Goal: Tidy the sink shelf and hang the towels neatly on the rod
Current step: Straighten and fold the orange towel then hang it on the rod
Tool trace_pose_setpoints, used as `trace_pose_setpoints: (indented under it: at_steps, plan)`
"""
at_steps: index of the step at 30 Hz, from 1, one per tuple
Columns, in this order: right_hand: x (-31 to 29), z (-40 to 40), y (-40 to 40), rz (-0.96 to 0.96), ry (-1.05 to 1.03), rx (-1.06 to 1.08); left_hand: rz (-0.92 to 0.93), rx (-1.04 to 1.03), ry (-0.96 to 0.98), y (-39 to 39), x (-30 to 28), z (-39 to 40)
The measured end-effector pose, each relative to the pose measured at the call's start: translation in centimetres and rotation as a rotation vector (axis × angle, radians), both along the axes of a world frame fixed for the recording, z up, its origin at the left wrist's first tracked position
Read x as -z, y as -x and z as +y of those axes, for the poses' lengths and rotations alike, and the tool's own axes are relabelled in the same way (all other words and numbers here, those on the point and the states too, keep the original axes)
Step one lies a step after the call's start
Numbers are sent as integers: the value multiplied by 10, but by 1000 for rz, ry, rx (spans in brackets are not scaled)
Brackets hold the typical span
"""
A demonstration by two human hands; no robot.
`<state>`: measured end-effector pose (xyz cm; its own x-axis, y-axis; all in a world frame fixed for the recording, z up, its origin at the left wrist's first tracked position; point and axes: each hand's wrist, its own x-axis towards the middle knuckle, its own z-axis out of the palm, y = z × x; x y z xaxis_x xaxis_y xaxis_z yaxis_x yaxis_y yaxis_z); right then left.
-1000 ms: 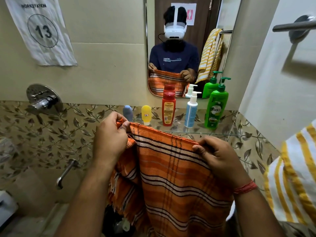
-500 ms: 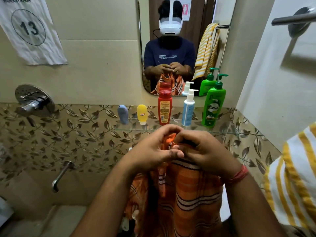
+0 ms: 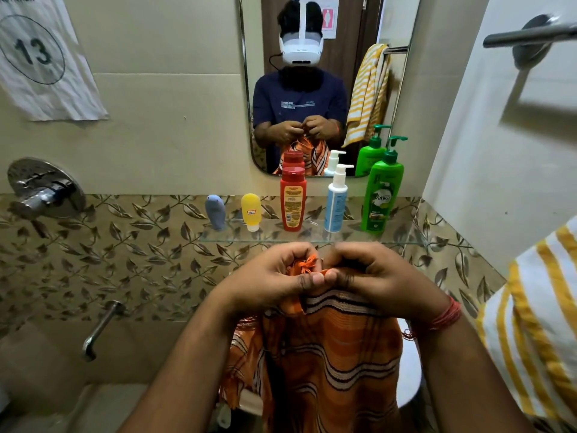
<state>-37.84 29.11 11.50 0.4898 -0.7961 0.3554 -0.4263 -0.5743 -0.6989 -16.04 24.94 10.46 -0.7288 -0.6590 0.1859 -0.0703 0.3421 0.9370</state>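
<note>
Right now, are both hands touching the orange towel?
Touching. Head view: left hand and right hand pinch the orange towel at its gathered top edge, thumbs meeting.

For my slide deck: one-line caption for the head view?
Both hands, left and right, pinch together the orange striped towel's top edge below the glass shelf.

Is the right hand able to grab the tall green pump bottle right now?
Probably not yet: the right hand is pinching the orange striped towel. The tall green pump bottle stands unblocked on the glass shelf.
</note>
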Motion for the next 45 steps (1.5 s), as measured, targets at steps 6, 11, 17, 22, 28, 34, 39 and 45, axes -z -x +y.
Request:
trace_pose_setpoints:
  at_steps: [6,11,17,22,28,34,39,45]
  plan:
    - [10,-2,2,13,-106,41,-16,-190,136,-6,-9,-4]
    - [20,3,17,83,-251,58,65,-374,101,-21,-12,-8]
    - [27,7,40,169,-323,180,201,-655,124,-38,-8,-19]
    - [29,11,48,217,-256,208,234,-908,188,-50,-5,-26]
    - [29,15,35,324,-278,105,242,-790,181,-39,-11,-15]
    - [23,7,-6,-80,-229,-43,161,-555,150,-15,-23,-2]
    - [32,-2,-33,-540,-286,-34,134,-528,177,-12,-22,-1]
    - [43,-5,-49,-357,-191,5,139,-566,208,-16,-17,-6]
